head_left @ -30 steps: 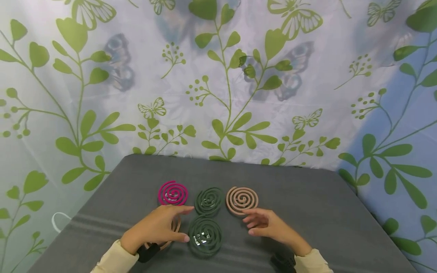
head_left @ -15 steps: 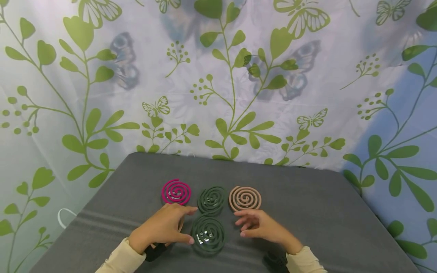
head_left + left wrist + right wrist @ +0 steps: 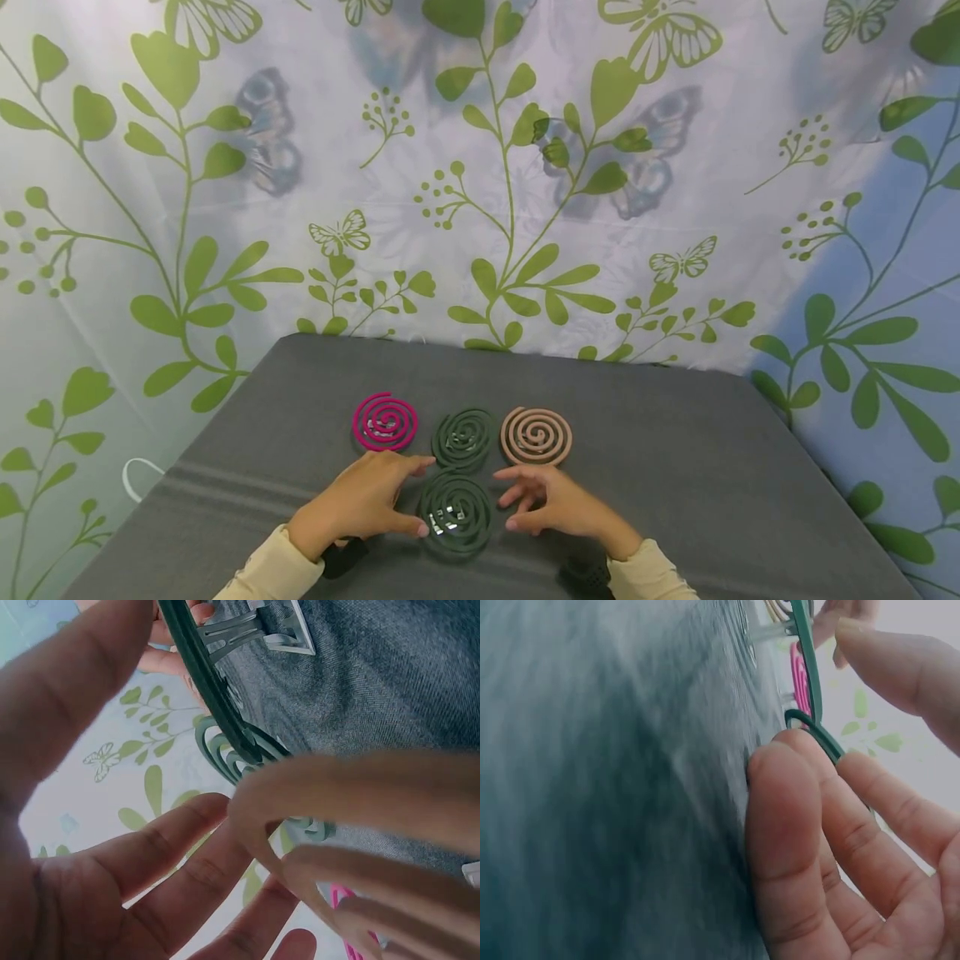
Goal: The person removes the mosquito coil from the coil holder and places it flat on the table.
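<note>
A dark green mosquito coil [image 3: 468,510] lies nearest the front, raised on a small metal stand [image 3: 441,523]. My left hand [image 3: 367,497] is spread at its left, thumb tip close against its edge; whether they touch I cannot tell. Opposite, at the coil's right, my right hand [image 3: 555,504] has loosely bent fingers and holds nothing. Behind the front coil sits another dark green coil [image 3: 463,440], close to it. Under my left hand is a tan coil [image 3: 375,795], large and blurred in the left wrist view, covered by the hand in the head view.
A pink coil [image 3: 386,422] lies at the back left, and a second tan coil [image 3: 536,436] at the back right. All rest on a grey cloth-covered table [image 3: 675,467]. A leaf-and-butterfly patterned curtain [image 3: 480,167] hangs behind it.
My right hand has moved left, away from the right tan coil and closer to the front green coil. My left hand has shifted only slightly; the coils stay in place.
</note>
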{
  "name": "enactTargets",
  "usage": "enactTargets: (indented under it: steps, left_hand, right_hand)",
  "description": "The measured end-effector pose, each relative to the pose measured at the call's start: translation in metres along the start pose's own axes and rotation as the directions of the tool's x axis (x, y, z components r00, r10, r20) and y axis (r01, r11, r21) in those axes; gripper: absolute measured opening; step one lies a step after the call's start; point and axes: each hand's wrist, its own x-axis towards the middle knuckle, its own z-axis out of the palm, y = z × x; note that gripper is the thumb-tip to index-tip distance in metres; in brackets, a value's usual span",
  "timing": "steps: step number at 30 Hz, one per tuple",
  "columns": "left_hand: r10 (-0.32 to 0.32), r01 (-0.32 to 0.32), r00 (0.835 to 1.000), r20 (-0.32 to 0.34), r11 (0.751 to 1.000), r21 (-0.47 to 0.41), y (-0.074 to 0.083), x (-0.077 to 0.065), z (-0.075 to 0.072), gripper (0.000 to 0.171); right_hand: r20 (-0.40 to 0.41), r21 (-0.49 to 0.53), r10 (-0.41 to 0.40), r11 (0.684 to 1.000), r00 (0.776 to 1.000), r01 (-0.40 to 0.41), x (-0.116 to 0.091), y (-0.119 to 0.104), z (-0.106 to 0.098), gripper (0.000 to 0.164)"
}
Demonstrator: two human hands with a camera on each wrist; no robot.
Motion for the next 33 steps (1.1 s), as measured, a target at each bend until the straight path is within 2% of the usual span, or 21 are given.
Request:
enactTargets:
  steps: [5,9,14,23,33]
  left_hand:
    - [-0.016,0.017,1.000,-0.026,0.999,0.040,0.001,0.001,0.003,0.079]
    - [-0.016,0.018,0.999,-0.041,0.998,0.065,0.000,0.000,0.005,0.076]
    - [-0.004,0.007,0.999,-0.045,0.998,0.062,-0.001,0.000,0.007,0.074]
    - [0.011,-0.009,0.999,-0.031,0.998,0.062,-0.004,0.001,0.010,0.071]
    - [0.011,-0.010,0.998,-0.055,1.000,0.028,-0.002,0.003,0.006,0.070]
  right_hand:
    - [-0.019,-0.020,0.016,1.000,1.000,-0.017,0.004,0.000,0.009,0.069]
    - [-0.038,0.004,0.043,0.999,0.998,-0.043,0.006,0.000,0.015,0.070]
    - [-0.059,0.021,0.053,0.998,0.997,-0.052,0.007,0.001,0.021,0.068]
    - [-0.077,0.039,0.040,0.999,0.996,-0.037,0.009,0.002,0.025,0.063]
    - [-0.101,0.061,0.004,0.998,0.995,0.003,0.009,0.000,0.025,0.064]
